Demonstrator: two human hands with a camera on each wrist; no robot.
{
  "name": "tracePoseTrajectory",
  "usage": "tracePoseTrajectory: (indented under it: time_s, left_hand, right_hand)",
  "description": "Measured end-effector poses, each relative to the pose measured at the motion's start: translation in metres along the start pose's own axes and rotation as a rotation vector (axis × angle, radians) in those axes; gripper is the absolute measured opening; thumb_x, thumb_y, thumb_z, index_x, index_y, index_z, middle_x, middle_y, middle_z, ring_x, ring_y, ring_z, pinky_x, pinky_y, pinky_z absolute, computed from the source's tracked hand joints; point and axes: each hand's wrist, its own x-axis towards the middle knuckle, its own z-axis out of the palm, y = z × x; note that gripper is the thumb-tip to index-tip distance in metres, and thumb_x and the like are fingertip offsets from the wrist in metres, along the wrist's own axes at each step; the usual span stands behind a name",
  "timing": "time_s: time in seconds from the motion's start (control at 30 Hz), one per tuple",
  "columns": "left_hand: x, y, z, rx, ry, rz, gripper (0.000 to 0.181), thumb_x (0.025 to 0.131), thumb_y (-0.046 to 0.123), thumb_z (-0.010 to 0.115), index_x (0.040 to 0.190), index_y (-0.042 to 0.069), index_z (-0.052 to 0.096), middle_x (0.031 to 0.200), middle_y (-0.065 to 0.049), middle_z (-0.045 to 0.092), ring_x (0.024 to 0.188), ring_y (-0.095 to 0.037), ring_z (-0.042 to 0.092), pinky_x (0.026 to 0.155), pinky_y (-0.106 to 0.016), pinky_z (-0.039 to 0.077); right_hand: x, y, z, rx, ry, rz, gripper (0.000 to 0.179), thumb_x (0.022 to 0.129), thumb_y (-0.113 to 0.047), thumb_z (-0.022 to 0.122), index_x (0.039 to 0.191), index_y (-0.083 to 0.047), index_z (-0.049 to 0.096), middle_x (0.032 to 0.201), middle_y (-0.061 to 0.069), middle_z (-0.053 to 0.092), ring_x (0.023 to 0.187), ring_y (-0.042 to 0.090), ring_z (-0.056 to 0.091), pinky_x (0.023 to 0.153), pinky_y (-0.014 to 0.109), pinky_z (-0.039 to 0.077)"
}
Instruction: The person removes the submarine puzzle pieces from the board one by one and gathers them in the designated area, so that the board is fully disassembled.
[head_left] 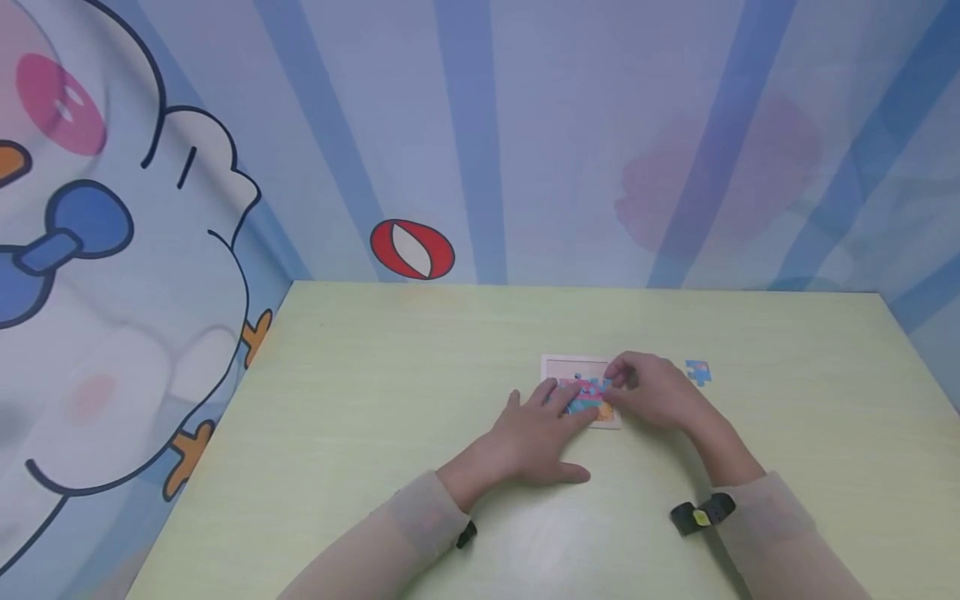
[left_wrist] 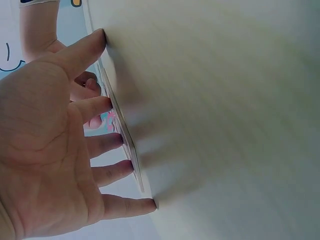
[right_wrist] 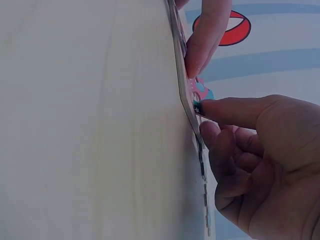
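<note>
A jigsaw puzzle in a pale tray (head_left: 555,364) lies on the table, partly filled with pink, blue and orange pieces. My left hand (head_left: 536,437) rests over its lower left part, fingers spread and fairly straight; fingertips touch the tray in the left wrist view. At the tray's right side my right hand (head_left: 660,392) pinches a small puzzle piece (right_wrist: 198,107) between thumb and fingers, right at the tray's edge. The other right fingers are curled in. Both hands hide parts of the puzzle.
A loose blue and pink puzzle piece (head_left: 698,372) lies on the table (head_left: 375,367), right of the right hand. Behind the table stands a printed blue backdrop (head_left: 562,167). A dark band (head_left: 701,515) is worn at the right sleeve.
</note>
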Motion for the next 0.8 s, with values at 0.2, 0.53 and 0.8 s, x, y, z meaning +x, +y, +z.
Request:
tracePoseTrajectory:
  time_s: [0.2,0.53,0.8]
  left_hand:
    - [0.0,0.001,-0.001,0.002,-0.003,-0.005,0.085,0.093,0.07,0.061,0.165,0.038,0.029,0.174,0.001,0.011,0.158,-0.031,0.013,0.113,-0.07,0.03]
    - [0.002,0.001,0.001,0.005,-0.002,-0.007,0.085,0.093,0.072,0.06,0.164,0.038,0.029,0.174,0.001,0.012,0.158,-0.031,0.013,0.113,-0.069,0.03]
    - [0.002,0.001,0.001,0.001,-0.003,-0.01,0.086,0.092,0.071,0.062,0.165,0.037,0.029,0.174,0.002,0.011,0.158,-0.031,0.013,0.114,-0.069,0.029]
  right_hand:
    - [0.0,0.005,-0.001,0.031,0.024,-0.025,0.014,0.098,-0.02,0.07,0.107,-0.01,0.072,0.1,0.005,0.07,0.092,0.025,0.062,0.082,0.045,0.05]
    - [-0.006,0.015,-0.013,0.088,0.062,0.011,0.019,0.1,-0.025,0.07,0.112,-0.011,0.074,0.104,0.005,0.071,0.094,0.026,0.061,0.078,0.039,0.05]
    - [-0.025,0.036,-0.034,0.105,0.071,0.057,0.022,0.1,-0.02,0.069,0.114,-0.003,0.072,0.1,0.009,0.068,0.088,0.026,0.057,0.072,0.037,0.05]
